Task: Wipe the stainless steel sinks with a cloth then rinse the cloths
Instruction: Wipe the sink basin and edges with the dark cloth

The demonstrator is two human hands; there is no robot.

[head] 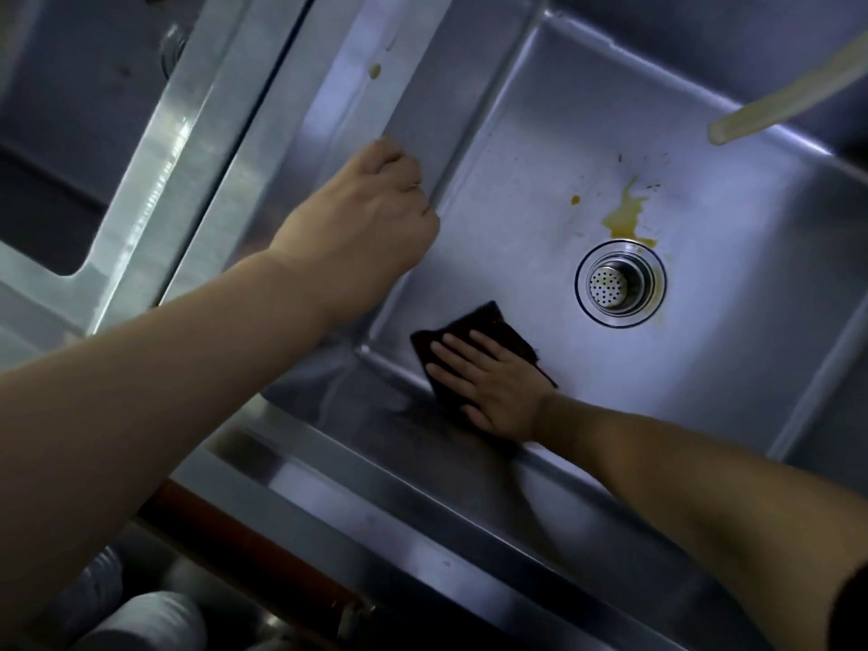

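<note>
Right hand [498, 387] flat with straight fingers pressing dark cloth [474, 335] onto the stainless steel sink [732, 378] floor near its front corner, left hand [371, 227] curled over sink's left rim, yellow stain [624, 213] just beside drain strainer [619, 284], no legible writing

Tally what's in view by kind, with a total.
Sinks: 2
Cloths: 1
Drain strainers: 1
Hoses: 1
Hands: 2, left hand, right hand
Total: 7

Right hand [498, 392] flat on dark cloth [474, 328] in sink [732, 368]
</note>
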